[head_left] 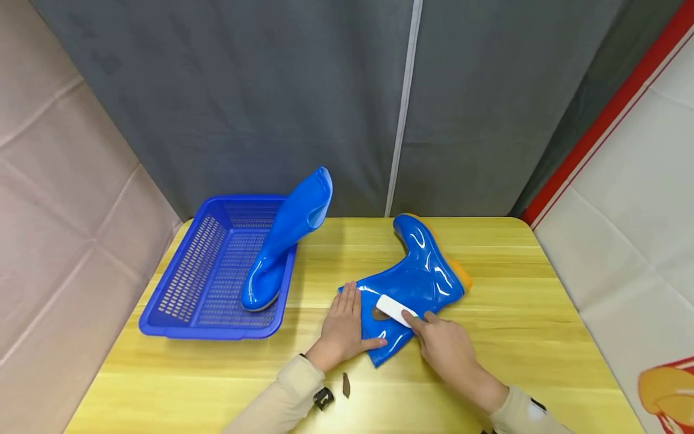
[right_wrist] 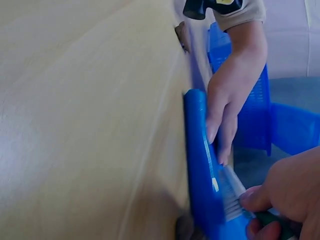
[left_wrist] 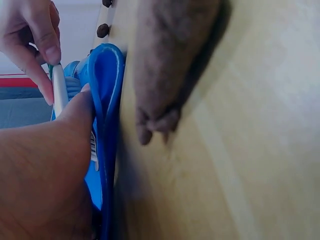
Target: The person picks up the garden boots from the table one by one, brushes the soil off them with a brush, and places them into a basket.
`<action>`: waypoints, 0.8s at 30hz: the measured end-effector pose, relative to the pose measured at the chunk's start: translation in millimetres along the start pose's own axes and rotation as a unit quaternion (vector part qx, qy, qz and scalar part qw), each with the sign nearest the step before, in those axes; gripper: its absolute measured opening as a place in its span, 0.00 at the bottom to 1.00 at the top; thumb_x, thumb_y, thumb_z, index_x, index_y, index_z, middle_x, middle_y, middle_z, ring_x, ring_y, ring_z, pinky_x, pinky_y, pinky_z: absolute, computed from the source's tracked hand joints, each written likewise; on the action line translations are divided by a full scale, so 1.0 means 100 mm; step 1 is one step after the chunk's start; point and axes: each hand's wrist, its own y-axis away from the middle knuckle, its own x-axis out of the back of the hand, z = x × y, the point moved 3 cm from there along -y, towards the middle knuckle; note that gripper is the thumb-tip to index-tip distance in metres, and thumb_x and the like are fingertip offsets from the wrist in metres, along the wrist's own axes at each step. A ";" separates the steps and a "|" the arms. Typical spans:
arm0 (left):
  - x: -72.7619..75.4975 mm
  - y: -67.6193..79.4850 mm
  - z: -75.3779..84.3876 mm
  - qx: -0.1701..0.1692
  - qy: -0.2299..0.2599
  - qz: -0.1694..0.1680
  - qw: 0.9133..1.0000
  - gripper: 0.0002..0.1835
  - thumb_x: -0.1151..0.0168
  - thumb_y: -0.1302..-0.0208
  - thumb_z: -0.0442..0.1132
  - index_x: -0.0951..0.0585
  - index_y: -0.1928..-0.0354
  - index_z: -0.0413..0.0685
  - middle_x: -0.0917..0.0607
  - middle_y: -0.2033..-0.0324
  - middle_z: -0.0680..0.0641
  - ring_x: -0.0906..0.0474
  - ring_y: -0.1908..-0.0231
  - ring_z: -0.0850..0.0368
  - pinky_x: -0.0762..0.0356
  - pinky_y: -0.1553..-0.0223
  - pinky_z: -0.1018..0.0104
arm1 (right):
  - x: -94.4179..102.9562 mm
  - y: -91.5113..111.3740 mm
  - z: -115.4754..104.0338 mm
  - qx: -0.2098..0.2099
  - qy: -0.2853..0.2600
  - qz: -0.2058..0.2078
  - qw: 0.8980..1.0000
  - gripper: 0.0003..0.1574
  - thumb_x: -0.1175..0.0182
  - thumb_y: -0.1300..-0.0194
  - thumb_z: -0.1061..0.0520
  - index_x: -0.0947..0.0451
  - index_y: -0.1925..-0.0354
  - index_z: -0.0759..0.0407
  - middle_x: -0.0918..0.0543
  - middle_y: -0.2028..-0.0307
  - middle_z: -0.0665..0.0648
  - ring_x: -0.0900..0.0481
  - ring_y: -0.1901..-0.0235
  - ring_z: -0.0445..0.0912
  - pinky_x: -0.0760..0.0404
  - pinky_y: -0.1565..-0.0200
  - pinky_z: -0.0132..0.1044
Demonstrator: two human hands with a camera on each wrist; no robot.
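Note:
A glossy blue rain boot (head_left: 417, 277) with an orange-yellow sole lies on its side on the wooden table. My left hand (head_left: 341, 328) rests with straight fingers on the open end of its shaft, thumb spread along the edge. My right hand (head_left: 444, 349) grips a brush (head_left: 394, 310) with a white back; its green handle (right_wrist: 270, 220) and pale bristles (right_wrist: 230, 200) show in the right wrist view. The brush lies against the shaft, partly over a brown patch (head_left: 378, 314). In the left wrist view, the boot's opening (left_wrist: 106, 80) is seen edge-on beside the left thumb.
A blue plastic basket (head_left: 157, 330) stands on the left, with a second blue boot (head_left: 295, 217) leaning over its right rim. A brown lump (head_left: 346, 384) lies on the table (head_left: 423, 398) near the left sleeve. Grey curtain (head_left: 271, 90) hangs behind the table.

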 end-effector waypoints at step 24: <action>-0.02 -0.02 0.00 0.001 -0.004 -0.008 1.000 0.69 0.54 0.49 0.85 0.55 0.23 0.35 0.56 0.21 0.36 0.62 0.20 0.42 0.56 0.20 0.52 | 0.22 0.24 0.30 -0.032 -0.039 0.009 0.999 0.26 0.31 0.39 0.57 0.18 0.43 0.41 0.22 0.76 0.48 0.43 0.86 0.37 0.44 0.84 0.27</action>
